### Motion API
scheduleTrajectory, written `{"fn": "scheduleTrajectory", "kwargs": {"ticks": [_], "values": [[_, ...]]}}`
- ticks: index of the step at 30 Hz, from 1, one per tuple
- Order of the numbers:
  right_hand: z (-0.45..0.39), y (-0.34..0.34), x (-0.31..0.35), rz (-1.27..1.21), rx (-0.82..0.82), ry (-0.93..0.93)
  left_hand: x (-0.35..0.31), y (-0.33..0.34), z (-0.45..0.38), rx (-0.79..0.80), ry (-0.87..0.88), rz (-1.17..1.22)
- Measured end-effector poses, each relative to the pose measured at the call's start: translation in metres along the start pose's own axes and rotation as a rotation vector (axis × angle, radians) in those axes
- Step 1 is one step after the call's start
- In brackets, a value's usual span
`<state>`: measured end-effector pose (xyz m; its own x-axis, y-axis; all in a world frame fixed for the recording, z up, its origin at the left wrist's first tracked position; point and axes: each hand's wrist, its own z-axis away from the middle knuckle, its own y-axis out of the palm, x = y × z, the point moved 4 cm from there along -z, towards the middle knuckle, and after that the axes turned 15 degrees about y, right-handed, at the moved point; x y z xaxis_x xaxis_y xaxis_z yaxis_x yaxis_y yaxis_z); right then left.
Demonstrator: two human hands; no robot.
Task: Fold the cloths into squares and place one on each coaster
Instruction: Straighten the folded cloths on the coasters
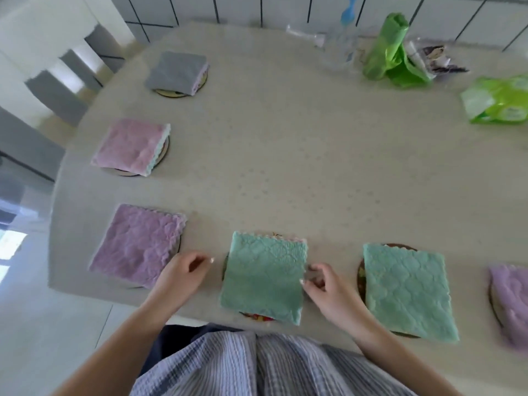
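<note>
Soft, even daylight is filling the scene, casting faint shadows, while wide-angle distortion is bending and blurring the frame's edges.

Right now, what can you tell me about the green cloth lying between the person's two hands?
The folded teal-green fleecy cloth is roughly square, with a quilted scallop pattern and zigzag-cut edges. It lies flat on a round patterned coaster that peeks out at its near and far edges, near the beige table's front edge. The right hand curls at its right edge; the left hand stays just clear of it.
</note>
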<state>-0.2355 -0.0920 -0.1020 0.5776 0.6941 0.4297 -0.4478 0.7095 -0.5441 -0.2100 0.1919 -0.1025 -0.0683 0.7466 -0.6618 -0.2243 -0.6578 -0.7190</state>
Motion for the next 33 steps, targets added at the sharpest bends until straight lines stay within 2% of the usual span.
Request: {"fn": "scheduleTrajectory", "kwargs": {"ticks": [2,5,8,14,21,28,32,33], "values": [[-0.001,0.009,-0.002,-0.109,-0.097,0.108,-0.001,-0.001,-0.005,0.151,0.102,-0.013],[-0.001,0.016,-0.003,-0.218,-0.207,0.196,-0.006,0.004,-0.019,0.354,0.157,0.012],[0.004,0.022,0.0,-0.303,-0.27,0.239,-0.009,0.01,-0.034,0.441,0.196,-0.011],[0.01,0.032,0.004,-0.36,-0.312,0.309,-0.005,0.015,-0.053,0.401,0.134,-0.051],[0.004,0.03,0.009,-0.327,-0.27,0.292,0.003,0.019,-0.057,0.403,0.008,0.137],[0.005,0.023,0.01,-0.356,-0.191,0.28,-0.001,0.017,-0.055,0.458,0.059,0.055],[0.024,0.009,0.023,-0.536,-0.429,0.185,-0.004,-0.008,-0.044,0.346,-0.001,0.345],[0.027,0.008,0.032,-0.567,-0.438,0.149,-0.004,-0.02,-0.042,0.298,-0.013,0.434]]}}
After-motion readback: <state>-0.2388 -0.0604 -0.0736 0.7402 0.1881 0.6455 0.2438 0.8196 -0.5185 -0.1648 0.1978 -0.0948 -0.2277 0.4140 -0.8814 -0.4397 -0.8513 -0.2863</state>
